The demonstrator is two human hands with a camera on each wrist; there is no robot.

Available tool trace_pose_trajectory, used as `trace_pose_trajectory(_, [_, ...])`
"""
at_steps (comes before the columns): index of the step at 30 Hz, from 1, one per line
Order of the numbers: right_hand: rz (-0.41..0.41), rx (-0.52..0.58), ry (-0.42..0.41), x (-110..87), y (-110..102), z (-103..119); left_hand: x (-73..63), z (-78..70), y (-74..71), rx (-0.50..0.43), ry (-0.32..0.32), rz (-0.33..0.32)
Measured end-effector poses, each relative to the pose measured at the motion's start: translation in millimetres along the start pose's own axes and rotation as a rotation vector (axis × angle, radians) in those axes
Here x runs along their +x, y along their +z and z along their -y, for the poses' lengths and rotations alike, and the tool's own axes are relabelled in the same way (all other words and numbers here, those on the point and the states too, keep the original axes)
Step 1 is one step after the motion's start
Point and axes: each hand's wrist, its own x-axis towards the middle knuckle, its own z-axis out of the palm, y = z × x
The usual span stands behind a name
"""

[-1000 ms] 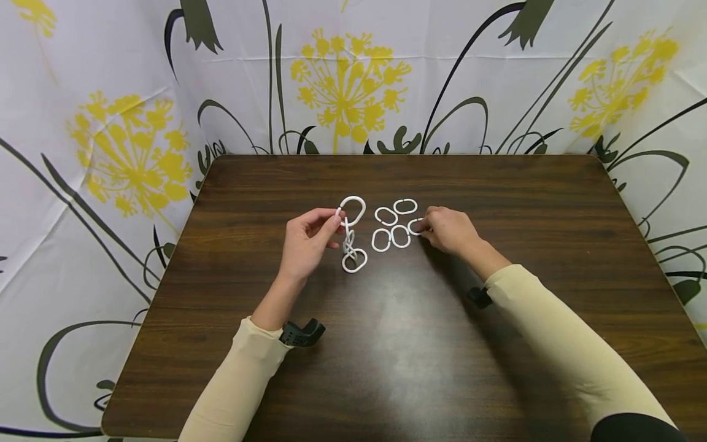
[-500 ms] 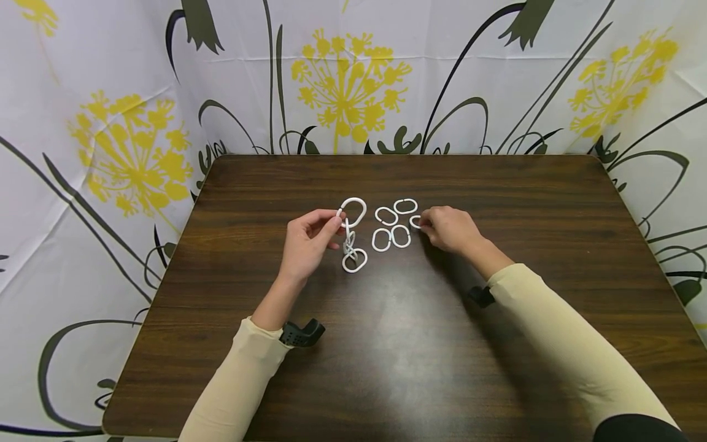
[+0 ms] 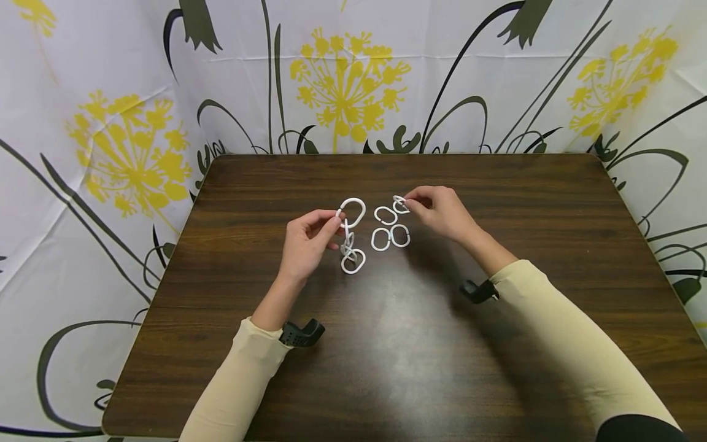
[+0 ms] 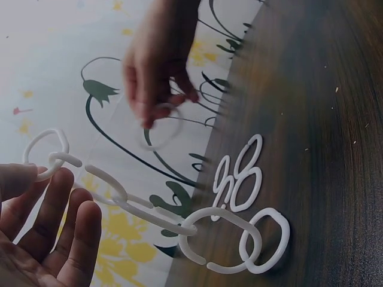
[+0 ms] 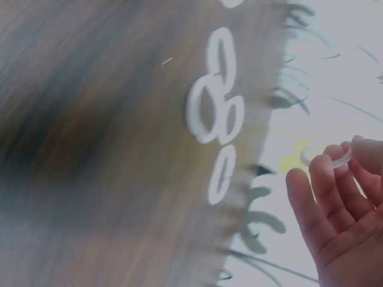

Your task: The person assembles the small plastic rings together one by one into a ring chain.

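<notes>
In the head view my left hand [image 3: 306,245] pinches the top of a hanging chain of linked white oval plastic rings [image 3: 362,212], each with a small gap. The chain's lowest ring [image 3: 343,261] is down at the table. The left wrist view shows the chain [image 4: 158,221] stretching away from the fingertips of my left hand [image 4: 54,233]. My right hand [image 3: 444,212] pinches a single white ring [image 3: 397,197] between thumb and fingers, raised off the table. The right wrist view has that ring [image 5: 341,162] partly hidden by the fingers.
Several loose white rings [image 3: 409,236] lie in a cluster on the dark wooden table [image 3: 442,368], between my hands. Behind the table hangs a white curtain [image 3: 453,37] with yellow and grey plant prints.
My right hand has picked up the rightmost loose ring and moved up and left with it, over the farthest loose ring. My left hand and the chain stay almost still.
</notes>
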Motion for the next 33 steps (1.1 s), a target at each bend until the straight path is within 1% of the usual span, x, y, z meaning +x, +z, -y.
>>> trace_pose_trajectory(4, [-0.029, 0.140, -0.041, 2.4, -3, 19, 0.3, 0.1, -0.5, 0.007, -0.001, -0.002])
trace_pose_trajectory(8, [-0.057, 0.238, -0.059, 1.9, -5, 41, 0.1, -1.3, -0.7, 0.006, -0.007, 0.000])
trace_pose_trajectory(11, [-0.089, 0.282, -0.091, 0.3, -6, 55, -0.2, -2.5, -0.4, 0.003, -0.014, 0.004])
trace_pose_trajectory(15, [-0.132, 0.317, -0.181, -6.3, -11, 82, -0.1, -3.3, 0.2, 0.001, -0.019, 0.003])
trace_pose_trajectory(17, [-0.132, 0.339, -0.213, -10.3, -14, 97, 0.1, -3.5, 0.4, 0.001, -0.018, 0.003])
trace_pose_trajectory(19, [-0.123, 0.361, -0.227, -14.0, -16, 110, 0.2, -3.6, 0.6, 0.001, -0.018, 0.003])
trace_pose_trajectory(23, [-0.085, 0.385, -0.237, -17.0, -12, 121, 0.1, -3.9, 0.8, 0.003, -0.018, 0.006])
trace_pose_trajectory(27, [-0.046, 0.394, -0.247, -18.3, -5, 126, -0.4, -4.0, 0.7, 0.010, -0.012, 0.012])
trace_pose_trajectory(33, [-0.018, 0.412, -0.252, -11.2, 16, 108, -0.7, -4.4, -0.1, 0.025, 0.000, 0.019])
